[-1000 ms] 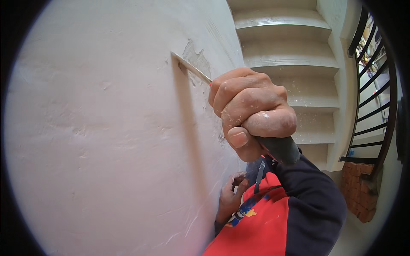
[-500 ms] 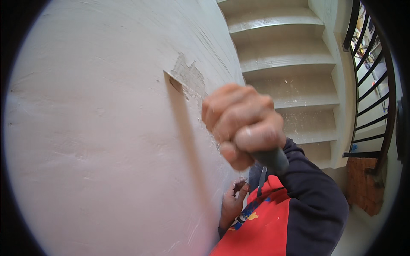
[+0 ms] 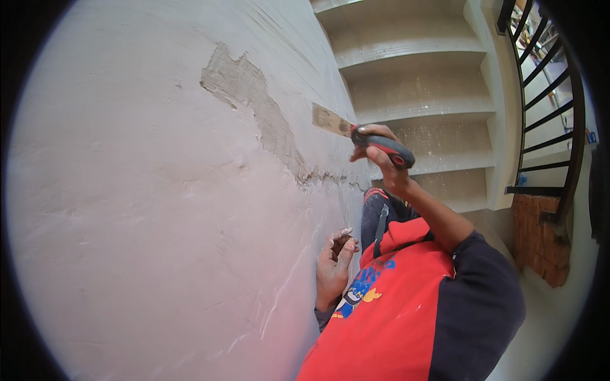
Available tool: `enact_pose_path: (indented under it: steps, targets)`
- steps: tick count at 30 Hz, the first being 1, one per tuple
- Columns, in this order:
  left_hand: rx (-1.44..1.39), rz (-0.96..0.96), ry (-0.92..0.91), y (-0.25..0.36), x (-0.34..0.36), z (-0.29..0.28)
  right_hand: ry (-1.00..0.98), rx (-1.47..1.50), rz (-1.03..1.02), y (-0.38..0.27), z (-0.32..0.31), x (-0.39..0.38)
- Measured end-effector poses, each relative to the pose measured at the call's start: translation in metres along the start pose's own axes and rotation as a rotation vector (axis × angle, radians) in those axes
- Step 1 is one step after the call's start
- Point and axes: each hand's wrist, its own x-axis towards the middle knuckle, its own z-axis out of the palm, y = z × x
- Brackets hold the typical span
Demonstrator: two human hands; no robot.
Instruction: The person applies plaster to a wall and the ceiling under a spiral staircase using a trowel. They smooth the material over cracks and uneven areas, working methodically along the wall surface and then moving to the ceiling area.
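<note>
My right hand (image 3: 384, 152) is closed around the black and red handle of a putty knife (image 3: 332, 120). Its metal blade, smeared with residue, points up and left, a little apart from the wall in the picture. On the pale plastered wall (image 3: 159, 209), a rough grey patch (image 3: 236, 76) narrows into a ragged crack reaching down toward my legs. My left hand (image 3: 335, 263) is low beside the wall and my red top, dusted white. Its fingers are loosely curled, the thumb apart from them, with nothing visible in the grasp.
Concrete stairs (image 3: 416, 82), spotted with white, rise beyond my right hand. A dark metal railing (image 3: 551, 114) runs along their right side. Reddish brickwork (image 3: 537, 241) shows beneath the railing's lower end.
My right hand has drawn back from close to the camera toward the stairs, and the putty knife has swung off the grey patch, uncovering it. The view has shifted; my left hand remains curled.
</note>
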Motion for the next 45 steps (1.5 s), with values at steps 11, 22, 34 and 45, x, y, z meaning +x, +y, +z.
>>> enact_pose_path:
  steps: [11, 22, 34, 45]
  targets:
    - [-0.067, 0.05, -0.037, -0.006, 0.003, -0.003, -0.708, -0.361, -0.209, -0.056, 0.011, -0.093]
    - [-0.067, 0.012, 0.011, -0.005, 0.001, -0.004, -0.614, 0.357, 0.784, -0.059, 0.001, -0.118]
    - [-0.018, 0.052, 0.017, -0.005, 0.0, -0.004, -0.739, -0.521, 0.237, -0.088, -0.012, -0.037]
    - [-0.001, 0.038, -0.025, -0.002, 0.0, -0.007, -0.279, -1.002, -0.371, -0.093, 0.075, 0.07]
